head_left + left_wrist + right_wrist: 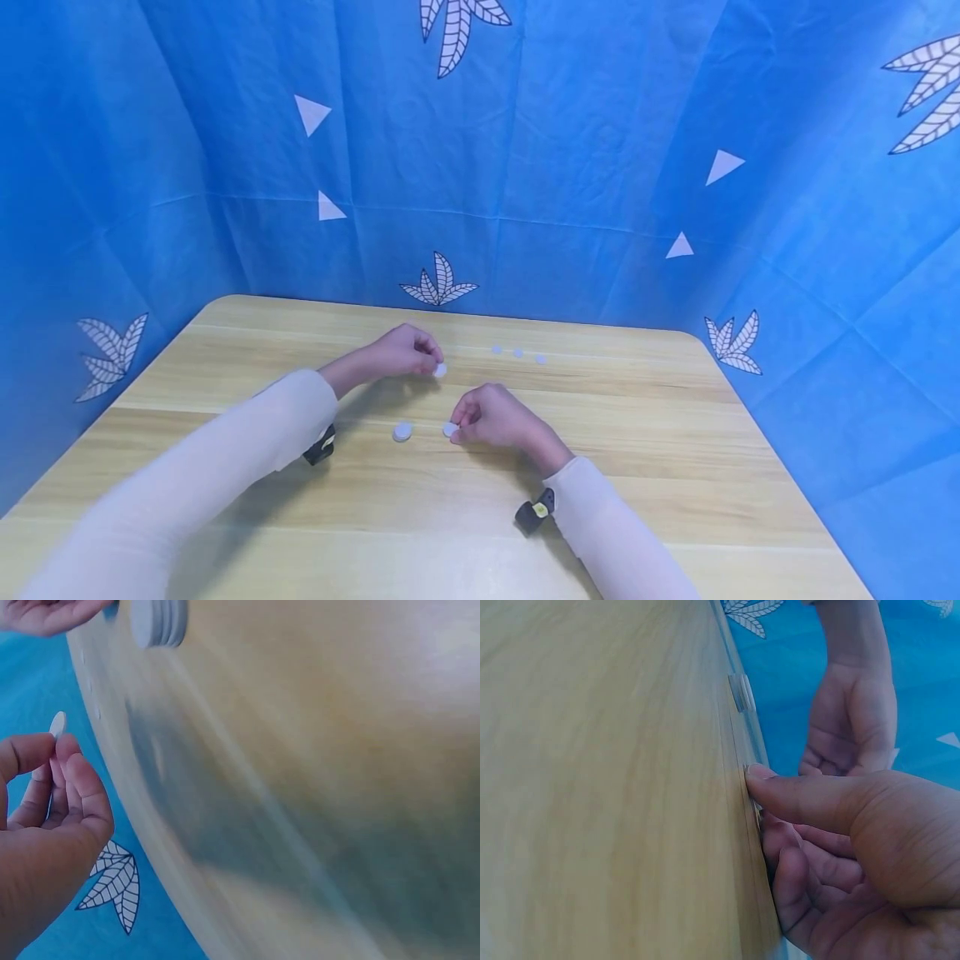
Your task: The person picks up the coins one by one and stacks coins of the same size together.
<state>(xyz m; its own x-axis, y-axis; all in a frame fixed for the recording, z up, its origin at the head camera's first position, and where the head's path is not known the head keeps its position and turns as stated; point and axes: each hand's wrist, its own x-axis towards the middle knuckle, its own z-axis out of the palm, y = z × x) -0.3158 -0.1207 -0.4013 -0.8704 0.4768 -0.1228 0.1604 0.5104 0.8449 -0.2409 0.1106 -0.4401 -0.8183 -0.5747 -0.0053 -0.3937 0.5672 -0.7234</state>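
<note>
Between thumb and fingertips, my left hand (405, 350) pinches a small white disc (440, 369), held above the table toward the back. In the left wrist view that disc (58, 724) stands edge-on at the fingertips. My right hand (495, 417) is low at the tabletop, its thumb and fingers pinching another white disc (450, 429). The right wrist view mostly hides this disc behind the thumb (795, 796). Just left of the right hand sits a short stack of white discs (402, 431), its layers visible in the left wrist view (159, 622).
Three small white discs (518, 353) lie apart in a slanting row near the back of the wooden table (637, 433). Blue cloth (570, 150) with leaf and triangle prints hangs behind the table and along both sides. A dark camera (534, 512) is strapped at the right wrist.
</note>
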